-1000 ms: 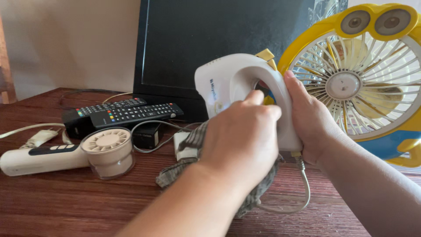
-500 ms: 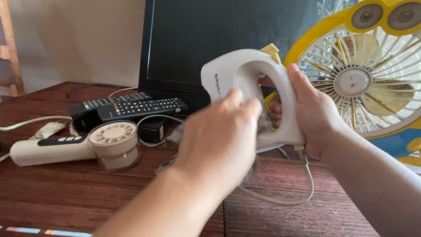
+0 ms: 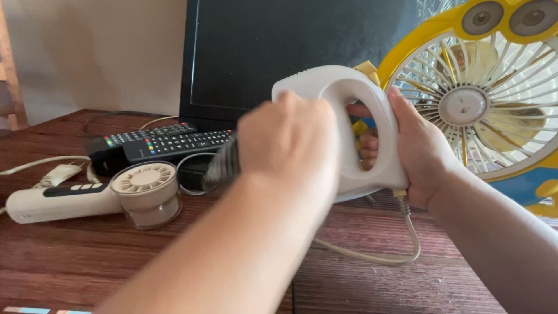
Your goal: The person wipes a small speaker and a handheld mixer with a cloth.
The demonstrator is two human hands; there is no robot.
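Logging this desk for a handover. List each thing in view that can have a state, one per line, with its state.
White appliance: lifted off the table, cord hanging.
Right hand: gripping its handle.
Left hand: pressed on its body with a cloth, blurred.
Screen: dark.
Fan: blades sharp, apparently still.
Remotes: lying flat.
Round-headed device: lying flat.

You're looking down at a dark reddish-brown wooden worktop (image 3: 116, 256) with plank seams and visible grain, and daylight is falling across it from the side, brightening the boards at the left. Behind it stands a plain, pale beige wall (image 3: 99, 52), softly lit, and against that wall you've got a big black screen (image 3: 302, 46), switched off and dull with reflections. At your far left edge a strip of brown wooden furniture (image 3: 10, 75) shows, too little of it in view to tell what it is.
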